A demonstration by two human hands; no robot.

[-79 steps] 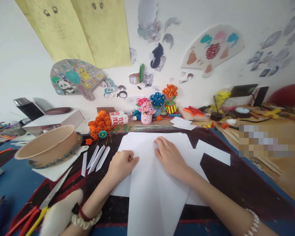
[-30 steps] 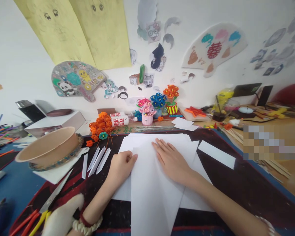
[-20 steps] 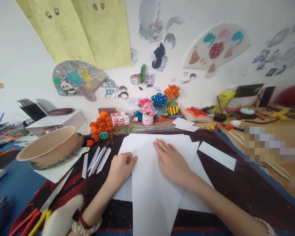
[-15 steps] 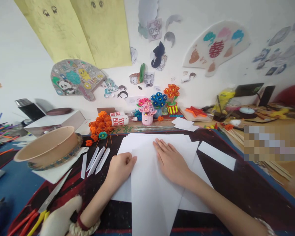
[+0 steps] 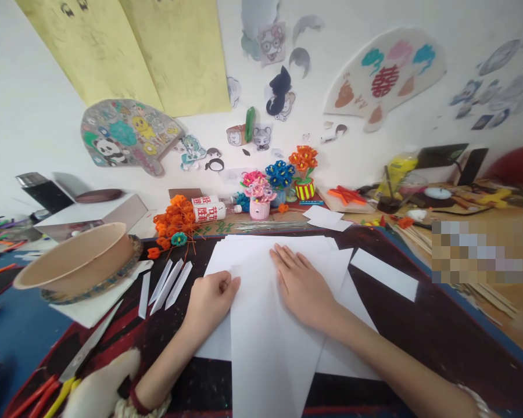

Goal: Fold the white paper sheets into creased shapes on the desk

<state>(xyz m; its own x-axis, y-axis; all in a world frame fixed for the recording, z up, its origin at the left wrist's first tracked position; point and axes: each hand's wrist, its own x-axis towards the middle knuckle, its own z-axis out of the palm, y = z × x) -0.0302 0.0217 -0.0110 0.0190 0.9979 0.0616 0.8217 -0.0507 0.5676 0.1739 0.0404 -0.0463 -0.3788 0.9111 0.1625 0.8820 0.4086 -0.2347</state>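
- White paper is under your hands: the long top sheet [image 5: 261,354] lies in the middle of the dark mat [image 5: 422,342], running toward you past the lower edge of the view, with a soft ridge or crease down it.
- Your left hand [image 5: 211,299] is curled into a loose fist, with the thumb at the sheet's left edge; you cannot tell from here whether it pinches any paper.
- Your right hand [image 5: 305,287] lies flat on the paper, its fingers stretched out and close together, holding nothing between them.
- Beneath the top sheet you have more white sheets [image 5: 213,343], their edges fanned out on both sides.
- To the right of them, a white strip [image 5: 386,274] lies slanted on the mat.
- On your left, narrow folded strips [image 5: 171,285] lie side by side, near the orange flowers [image 5: 174,220].
- Farther left sit a tan round basin [image 5: 76,261], tilted, and, nearer you, scissors [image 5: 85,351] with red and yellow handles just beside a pale plush object [image 5: 107,383].
- Beyond the mat, you have a labelled bottle [image 5: 209,210] on its side, a pink pot [image 5: 260,209] of flowers, blue flowers [image 5: 280,173] and a striped pot [image 5: 304,189].
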